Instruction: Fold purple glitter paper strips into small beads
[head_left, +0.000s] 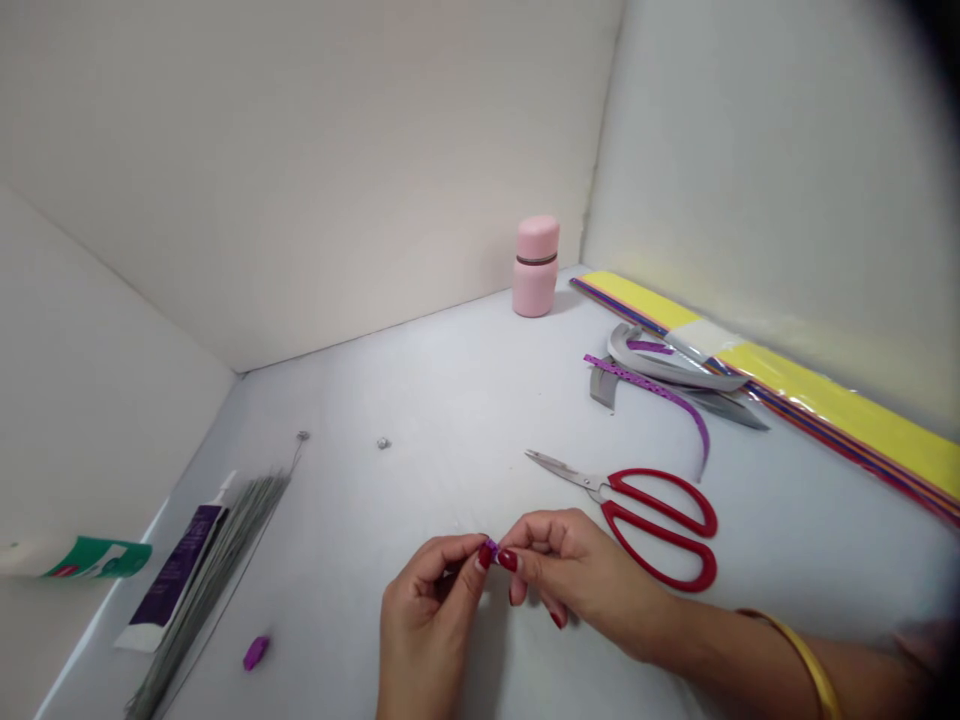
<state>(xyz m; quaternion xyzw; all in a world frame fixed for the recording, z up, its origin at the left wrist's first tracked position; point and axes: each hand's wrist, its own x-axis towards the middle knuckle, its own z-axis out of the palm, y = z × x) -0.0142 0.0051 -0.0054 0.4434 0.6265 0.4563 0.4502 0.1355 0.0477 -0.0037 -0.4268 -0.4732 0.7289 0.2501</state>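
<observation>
Head view: left hand [429, 618] had thumb and index pinching the purple piece [493, 548]; right hand [589, 582] had thumb and index closed on its right end. Piece sat between both sets of fingertips, mostly covered. Scissors [615, 484] lay just beyond the right fingers, tips pointing left. Strip [660, 385] was farther out. Purple lump [256, 653], wires [217, 570] and tube [176, 570] lay well left of the left fingers. Flask [535, 270] stood upright far beyond the fingertips.

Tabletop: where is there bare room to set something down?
Between the small silver piece and the pink bottle; also between the purple lump and the left hand. Crowded: the right side, with red-handled scissors, purple strip and yellow-topped pack.
</observation>
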